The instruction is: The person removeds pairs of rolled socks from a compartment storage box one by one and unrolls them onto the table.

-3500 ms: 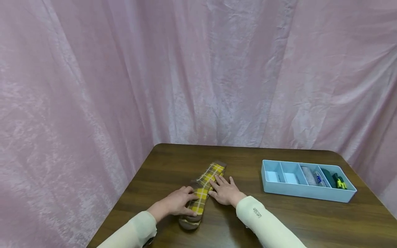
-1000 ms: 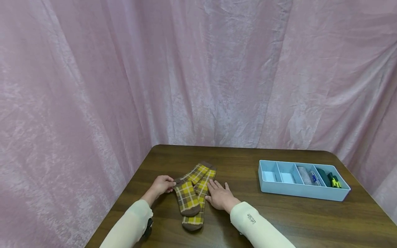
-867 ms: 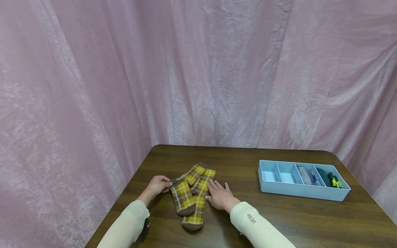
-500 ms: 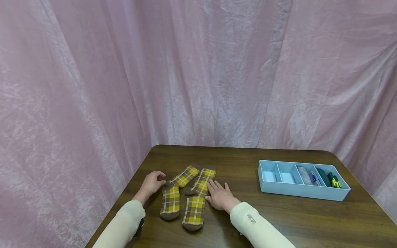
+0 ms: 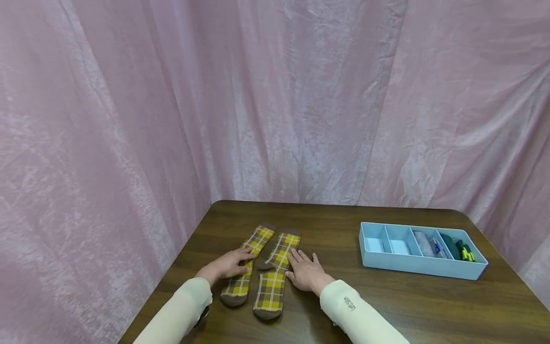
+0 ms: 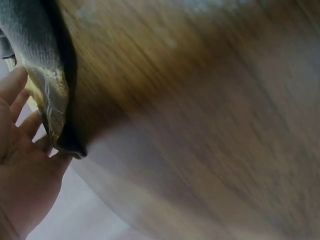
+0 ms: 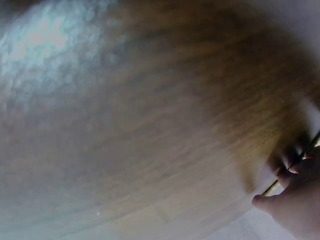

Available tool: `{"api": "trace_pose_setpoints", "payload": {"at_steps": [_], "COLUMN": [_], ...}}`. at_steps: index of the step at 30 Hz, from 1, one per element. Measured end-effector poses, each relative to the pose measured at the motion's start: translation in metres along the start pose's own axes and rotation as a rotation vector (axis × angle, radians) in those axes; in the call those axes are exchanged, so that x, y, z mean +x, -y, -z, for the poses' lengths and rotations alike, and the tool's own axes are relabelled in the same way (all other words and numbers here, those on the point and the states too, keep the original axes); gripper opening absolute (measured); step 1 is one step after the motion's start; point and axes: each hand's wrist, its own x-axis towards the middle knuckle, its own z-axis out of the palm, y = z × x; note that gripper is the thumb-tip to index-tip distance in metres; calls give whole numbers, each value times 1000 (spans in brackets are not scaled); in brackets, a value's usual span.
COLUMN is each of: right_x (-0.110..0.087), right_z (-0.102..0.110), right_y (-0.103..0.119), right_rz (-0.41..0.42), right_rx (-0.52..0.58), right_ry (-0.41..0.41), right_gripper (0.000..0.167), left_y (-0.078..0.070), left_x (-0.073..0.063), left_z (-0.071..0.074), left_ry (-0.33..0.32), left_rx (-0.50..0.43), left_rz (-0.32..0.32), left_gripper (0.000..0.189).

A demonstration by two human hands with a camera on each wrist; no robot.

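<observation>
Left hand [image 5: 227, 266] and right hand [image 5: 306, 275], fingers spread, are apparently flattening two yellow-and-brown plaid socks [image 5: 270, 292]; aligning them is likely coming next.

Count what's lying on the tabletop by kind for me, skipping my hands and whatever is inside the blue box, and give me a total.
Plaid socks: 2
Blue box: 1
Total: 3
</observation>
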Motion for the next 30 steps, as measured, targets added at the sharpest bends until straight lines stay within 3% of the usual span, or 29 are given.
{"api": "trace_pose_setpoints", "payload": {"at_steps": [13,23,26,30], "right_x": [6,3,3,3], "right_z": [1,3,4,3], "right_y": [-1,1,2,1], "right_rz": [-3,8,7,0], "right_rx": [-37,-23,-10,-2], "right_ry": [20,5,6,2], "right_gripper": [63,61,61,61], "left_y": [-13,-18,-24,-42], "left_x": [1,0,2,9], "left_z": [1,2,1,-5], "left_ry": [24,4,-27,-33], "left_rx": [63,110,146,195], "left_rz": [82,91,50,-116], "left_gripper": [52,57,50,53]}}
